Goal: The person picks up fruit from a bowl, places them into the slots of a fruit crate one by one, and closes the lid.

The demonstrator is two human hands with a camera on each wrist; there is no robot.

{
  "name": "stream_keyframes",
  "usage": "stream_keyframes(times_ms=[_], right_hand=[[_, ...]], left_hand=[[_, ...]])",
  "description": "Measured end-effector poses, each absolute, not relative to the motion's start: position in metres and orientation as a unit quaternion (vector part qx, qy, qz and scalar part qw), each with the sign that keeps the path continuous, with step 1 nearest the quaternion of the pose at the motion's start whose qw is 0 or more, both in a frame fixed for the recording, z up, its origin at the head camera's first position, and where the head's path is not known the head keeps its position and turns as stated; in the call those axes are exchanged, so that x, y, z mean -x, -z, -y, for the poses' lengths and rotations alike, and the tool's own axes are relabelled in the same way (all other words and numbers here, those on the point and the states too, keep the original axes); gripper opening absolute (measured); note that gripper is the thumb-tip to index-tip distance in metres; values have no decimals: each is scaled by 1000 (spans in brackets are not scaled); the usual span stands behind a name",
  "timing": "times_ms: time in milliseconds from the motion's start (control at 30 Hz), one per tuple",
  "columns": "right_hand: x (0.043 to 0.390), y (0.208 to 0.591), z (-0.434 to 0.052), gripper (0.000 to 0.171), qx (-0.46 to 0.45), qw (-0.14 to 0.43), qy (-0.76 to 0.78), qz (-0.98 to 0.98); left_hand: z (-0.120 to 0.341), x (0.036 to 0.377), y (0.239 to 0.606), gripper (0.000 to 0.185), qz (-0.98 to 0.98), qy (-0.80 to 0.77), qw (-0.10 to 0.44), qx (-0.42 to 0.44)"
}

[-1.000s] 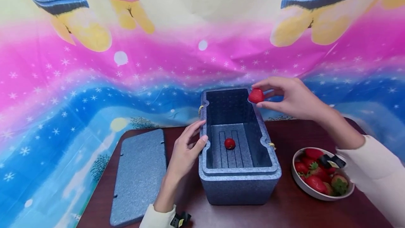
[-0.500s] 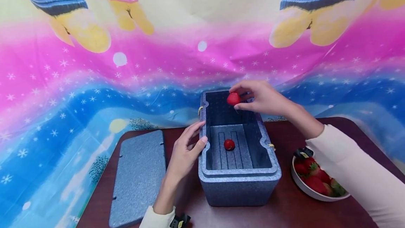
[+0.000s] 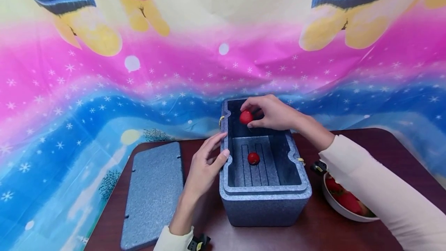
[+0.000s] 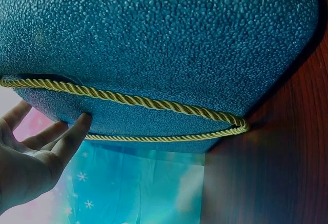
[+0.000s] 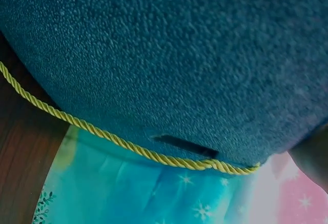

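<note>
The right hand point(image 3: 275, 113) pinches a strawberry point(image 3: 246, 117) between thumb and fingertips, holding it over the far end of the open box point(image 3: 265, 200), just inside the rim at about 11 o'clock of the opening. The left hand point(image 3: 205, 165) lies spread with fairly straight fingers against the box's left wall at 9 o'clock, thumb resting on the rim; the left wrist view shows its fingertips point(image 4: 77, 126) touching the foam just below the yellow rope point(image 4: 154, 103) that runs along the side. A second strawberry point(image 3: 253, 158) lies on the ribbed floor of the box, near the middle and well below the held one. The box stands on the dark desk point(image 3: 313, 231). Its lid point(image 3: 153, 193) lies flat on the desk at 9 o'clock, just beyond the left hand. At 3 o'clock, a white bowl point(image 3: 343, 214) of strawberries sits near the box, partly hidden under the right sleeve point(image 3: 369, 196). A bright cartoon cloth point(image 3: 104, 88) hangs behind the desk.
</note>
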State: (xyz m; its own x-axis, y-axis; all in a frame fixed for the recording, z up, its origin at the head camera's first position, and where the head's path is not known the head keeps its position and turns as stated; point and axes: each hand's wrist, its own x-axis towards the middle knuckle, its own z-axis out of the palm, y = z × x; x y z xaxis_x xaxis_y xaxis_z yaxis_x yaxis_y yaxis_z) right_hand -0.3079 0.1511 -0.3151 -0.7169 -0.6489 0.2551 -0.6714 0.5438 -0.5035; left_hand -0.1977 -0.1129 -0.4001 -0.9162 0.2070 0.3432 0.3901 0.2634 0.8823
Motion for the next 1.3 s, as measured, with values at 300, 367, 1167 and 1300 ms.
stream_keyframes(times_ms=[300, 367, 1167, 1300], right_hand=[[310, 319, -148, 46, -370, 21, -281, 885], [310, 319, -148, 46, -369, 16, -279, 886], [307, 323, -146, 45, -396, -10, -243, 885], [305, 321, -147, 46, -386, 27, -268, 882]], left_hand=[[112, 198, 400, 48, 791, 577, 75, 189], [111, 199, 400, 48, 790, 578, 74, 190], [110, 198, 401, 47, 797, 575, 68, 172], [111, 196, 401, 47, 799, 574, 69, 166]])
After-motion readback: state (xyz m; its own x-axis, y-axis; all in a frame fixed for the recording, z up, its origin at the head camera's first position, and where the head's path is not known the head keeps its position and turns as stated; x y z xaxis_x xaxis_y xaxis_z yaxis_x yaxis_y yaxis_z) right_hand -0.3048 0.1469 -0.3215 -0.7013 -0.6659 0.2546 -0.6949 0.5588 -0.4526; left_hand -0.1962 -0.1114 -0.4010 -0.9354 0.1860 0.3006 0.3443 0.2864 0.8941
